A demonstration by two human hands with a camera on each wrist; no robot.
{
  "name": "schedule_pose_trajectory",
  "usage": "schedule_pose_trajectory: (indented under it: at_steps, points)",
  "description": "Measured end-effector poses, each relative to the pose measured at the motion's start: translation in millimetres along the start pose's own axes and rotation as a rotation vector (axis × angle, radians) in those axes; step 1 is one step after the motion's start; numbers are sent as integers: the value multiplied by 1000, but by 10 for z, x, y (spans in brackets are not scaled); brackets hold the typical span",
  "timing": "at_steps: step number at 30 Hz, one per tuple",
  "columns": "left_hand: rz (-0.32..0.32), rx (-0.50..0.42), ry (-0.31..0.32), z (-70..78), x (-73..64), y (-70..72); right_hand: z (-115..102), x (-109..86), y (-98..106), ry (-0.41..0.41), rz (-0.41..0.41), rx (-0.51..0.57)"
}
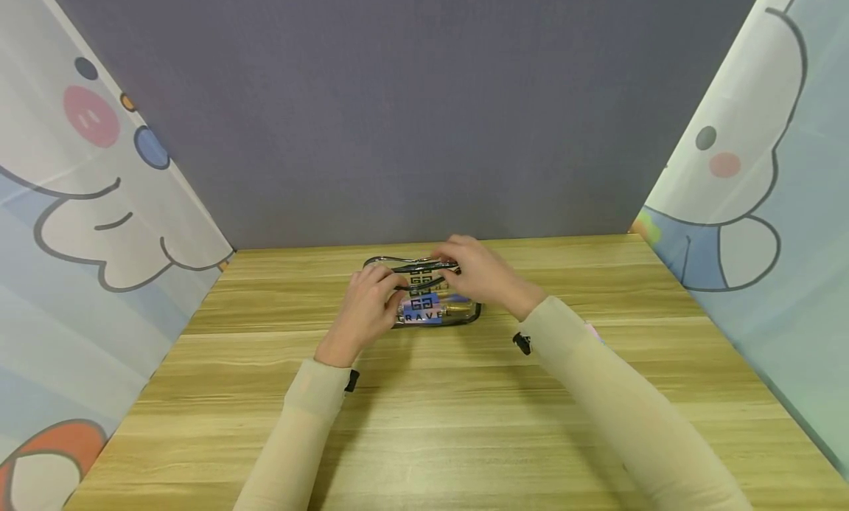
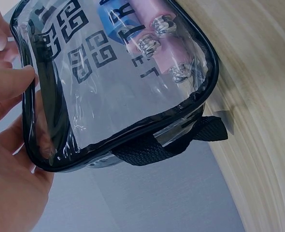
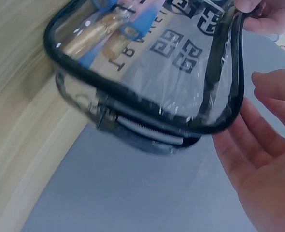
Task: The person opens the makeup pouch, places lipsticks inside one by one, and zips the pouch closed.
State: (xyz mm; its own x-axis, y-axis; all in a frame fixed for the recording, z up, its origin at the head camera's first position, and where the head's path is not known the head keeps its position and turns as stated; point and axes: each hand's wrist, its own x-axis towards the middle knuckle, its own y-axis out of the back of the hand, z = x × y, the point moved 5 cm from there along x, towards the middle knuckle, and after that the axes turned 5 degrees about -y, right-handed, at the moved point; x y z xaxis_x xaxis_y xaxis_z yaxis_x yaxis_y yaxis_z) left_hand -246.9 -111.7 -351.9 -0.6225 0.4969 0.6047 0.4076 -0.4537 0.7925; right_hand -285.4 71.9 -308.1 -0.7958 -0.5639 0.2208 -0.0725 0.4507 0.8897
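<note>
A clear zippered travel pouch (image 1: 421, 323) with black piping and black printed lettering stands on the table, its top rims parted. At its left end, my left hand (image 1: 368, 304) pinches the near rim, thumb in front and fingers behind in the left wrist view. My right hand (image 1: 480, 271) is at the right end. In the right wrist view its fingers (image 3: 249, 145) touch the pouch behind the rim, while the thumb stands apart from it. Inside the pouch lie pink pieces with silvery ridged ends (image 2: 164, 25), blue pieces (image 3: 140, 26) and gold-coloured slender pieces (image 3: 92, 36).
The pouch stands on a wood-grain table (image 1: 424, 422), near the grey panel (image 1: 424, 113) at the back. Cartoon-printed curtains (image 1: 79, 201) hang at both sides. A small pinkish thing (image 1: 592, 332) shows partly behind the right sleeve.
</note>
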Motion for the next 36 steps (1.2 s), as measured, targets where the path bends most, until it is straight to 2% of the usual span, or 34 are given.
schedule_pose_trajectory:
  at_steps: [9, 17, 30, 36]
  points:
    - [3, -6, 5, 0, 4, -4, 73, -186, 179, -9, -1, -95]
    - [12, 0, -8, 20, 2, 4, 161, -378, 248, -46, -28, -163]
    - [11, -18, 5, 21, -4, 10, 595, -745, 260, -141, -57, -181]
    - [2, -5, 3, 23, 3, 0, 795, -912, 270, -203, -46, -176]
